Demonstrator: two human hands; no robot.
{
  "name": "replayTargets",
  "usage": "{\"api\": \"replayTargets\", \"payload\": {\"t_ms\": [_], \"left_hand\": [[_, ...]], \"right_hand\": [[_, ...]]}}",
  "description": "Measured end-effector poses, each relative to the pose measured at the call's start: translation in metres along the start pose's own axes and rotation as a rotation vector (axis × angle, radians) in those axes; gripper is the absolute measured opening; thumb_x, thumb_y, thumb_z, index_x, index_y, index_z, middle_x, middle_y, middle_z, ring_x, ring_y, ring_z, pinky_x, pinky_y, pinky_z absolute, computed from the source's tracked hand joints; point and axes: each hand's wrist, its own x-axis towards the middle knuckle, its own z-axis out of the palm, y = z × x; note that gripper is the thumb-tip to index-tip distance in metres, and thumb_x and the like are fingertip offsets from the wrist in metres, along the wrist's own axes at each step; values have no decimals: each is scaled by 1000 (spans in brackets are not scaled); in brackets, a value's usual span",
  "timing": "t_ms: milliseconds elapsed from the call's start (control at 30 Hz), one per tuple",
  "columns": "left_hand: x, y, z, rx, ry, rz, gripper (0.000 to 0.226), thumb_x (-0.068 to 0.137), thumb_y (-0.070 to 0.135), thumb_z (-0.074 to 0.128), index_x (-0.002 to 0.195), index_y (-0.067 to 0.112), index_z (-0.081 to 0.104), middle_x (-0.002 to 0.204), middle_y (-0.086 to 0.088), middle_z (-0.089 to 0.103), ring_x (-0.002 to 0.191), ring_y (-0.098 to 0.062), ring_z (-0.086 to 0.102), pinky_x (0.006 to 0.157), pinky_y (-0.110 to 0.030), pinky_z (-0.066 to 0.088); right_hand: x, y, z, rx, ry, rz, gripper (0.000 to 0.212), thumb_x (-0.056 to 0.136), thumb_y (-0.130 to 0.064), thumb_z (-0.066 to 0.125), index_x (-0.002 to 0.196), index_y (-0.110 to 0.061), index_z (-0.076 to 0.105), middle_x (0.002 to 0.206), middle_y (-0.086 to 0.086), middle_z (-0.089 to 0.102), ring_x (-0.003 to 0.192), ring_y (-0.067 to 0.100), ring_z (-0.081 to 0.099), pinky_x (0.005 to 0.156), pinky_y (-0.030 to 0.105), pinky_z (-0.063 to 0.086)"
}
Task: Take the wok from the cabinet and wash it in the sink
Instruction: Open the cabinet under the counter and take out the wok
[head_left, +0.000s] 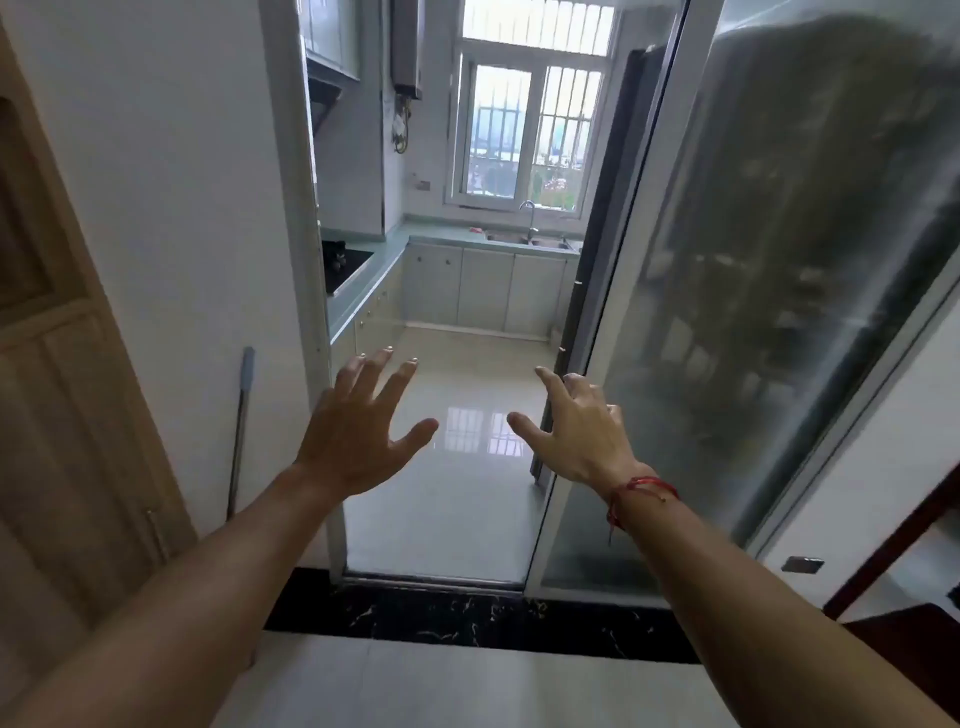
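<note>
left hand (358, 441) spread, empty | right hand (576, 431) spread, empty | wok unseen — cabinets (483, 291), sink (530, 240) well beyond fingertips (387, 353), straight ahead

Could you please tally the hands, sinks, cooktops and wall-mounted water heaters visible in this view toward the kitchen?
Hands: 2, the left hand and the right hand
Sink: 1
Cooktop: 1
Water heater: 1
Total: 5
</note>
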Motion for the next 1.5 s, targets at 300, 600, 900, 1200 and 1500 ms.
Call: {"api": "replayTargets", "payload": {"t_ms": [300, 600, 900, 1200, 1500], "left_hand": [[86, -77, 73, -26, -68, -18, 83, 84, 72, 35, 147, 18, 45, 154, -13, 38, 138, -40, 36, 94, -63, 48], [161, -113, 141, -56, -149, -6, 84, 84, 71, 35, 148, 17, 44, 154, -13, 38, 138, -40, 36, 94, -61, 45], [244, -137, 221, -37, -213, -33, 84, 84, 71, 36, 147, 17, 45, 153, -16, 39, 137, -41, 37, 95, -61, 45], [341, -139, 293, -30, -265, -90, 86, 84, 72, 32, 150, 18, 41, 157, -15, 33, 142, -39, 31, 100, -60, 41], [413, -181, 362, -43, -330, -128, 90, 82, 75, 28, 152, 20, 37, 159, -13, 30, 145, -35, 26, 106, -57, 38]], "right_hand": [[115, -4, 55, -47, -9, 66, 75, 88, -67, 46, 150, -30, 26, 150, 12, 36, 134, 33, 36, 106, 54, 30], [202, 19, 107, -69, -54, 131, 75, 86, -69, 43, 149, -32, 26, 148, 12, 39, 132, 33, 38, 103, 52, 33], [305, 72, 159, -46, -110, 136, 75, 87, -69, 42, 150, -31, 27, 147, 12, 39, 133, 32, 37, 104, 52, 31], [417, 129, 189, -55, -165, 91, 74, 88, -68, 42, 150, -31, 27, 149, 13, 37, 134, 32, 36, 104, 51, 31], [512, 156, 242, -57, -215, 67, 74, 88, -69, 42, 150, -30, 29, 146, 10, 40, 132, 30, 39, 102, 50, 33]]}}
